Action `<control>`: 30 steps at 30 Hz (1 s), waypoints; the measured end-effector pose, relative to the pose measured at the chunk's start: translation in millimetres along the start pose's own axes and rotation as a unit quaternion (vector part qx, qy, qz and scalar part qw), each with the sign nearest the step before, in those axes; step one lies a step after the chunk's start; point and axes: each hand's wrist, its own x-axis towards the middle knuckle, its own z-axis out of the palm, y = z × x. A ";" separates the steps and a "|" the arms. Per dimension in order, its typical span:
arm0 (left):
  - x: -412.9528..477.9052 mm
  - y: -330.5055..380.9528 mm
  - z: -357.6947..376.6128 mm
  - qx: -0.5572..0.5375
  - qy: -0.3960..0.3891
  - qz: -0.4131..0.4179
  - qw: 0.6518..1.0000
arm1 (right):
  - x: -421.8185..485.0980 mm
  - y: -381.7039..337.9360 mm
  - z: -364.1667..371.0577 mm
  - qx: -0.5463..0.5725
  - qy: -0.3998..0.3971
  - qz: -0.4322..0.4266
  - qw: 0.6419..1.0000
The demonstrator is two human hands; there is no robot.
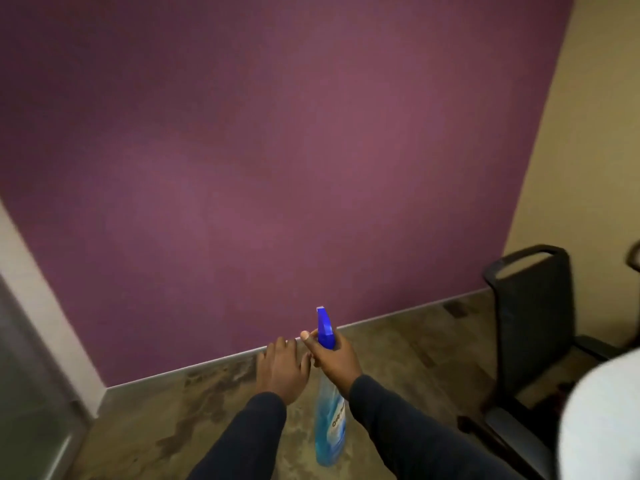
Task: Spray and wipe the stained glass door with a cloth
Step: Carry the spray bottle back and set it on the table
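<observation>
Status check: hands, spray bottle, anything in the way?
Right hand grips spray bottle at its neck; left hand open, empty. Glass door at far left edge, blurred; purple wall ahead. Black chair at right, clear of the door.

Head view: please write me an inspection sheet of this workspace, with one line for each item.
Surface: brown floor with dark patches; no table seen.
Job's things: spray bottle with blue liquid, upright; glass door at the left edge, too blurred to judge stains; cloth not clearly seen.
Clutter: white shape at the lower right, too blurred to identify.
Hands: right hand grips the bottle's neck; left hand open, holds nothing.
Cables: nothing seen.
Surroundings: purple wall ahead, beige wall to the right, black chair in the corner.
</observation>
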 end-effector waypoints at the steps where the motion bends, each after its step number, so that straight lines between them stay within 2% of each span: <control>1: -4.4 15.4 4.9 -0.001 -0.008 0.015 1.000 | -10.0 1.6 -15.1 0.001 0.013 0.002 1.000; 14: -71.6 249.5 97.2 -0.003 -0.120 0.187 0.975 | -151.5 10.1 -240.7 -0.038 0.200 0.012 0.979; 22: -137.0 386.0 161.6 -0.003 -0.178 0.271 0.946 | -236.4 36.4 -377.3 -0.131 0.331 0.037 0.934; 30: -186.7 475.7 214.1 0.029 -0.226 0.322 0.919 | -309.5 59.6 -480.0 -0.136 0.441 0.064 0.885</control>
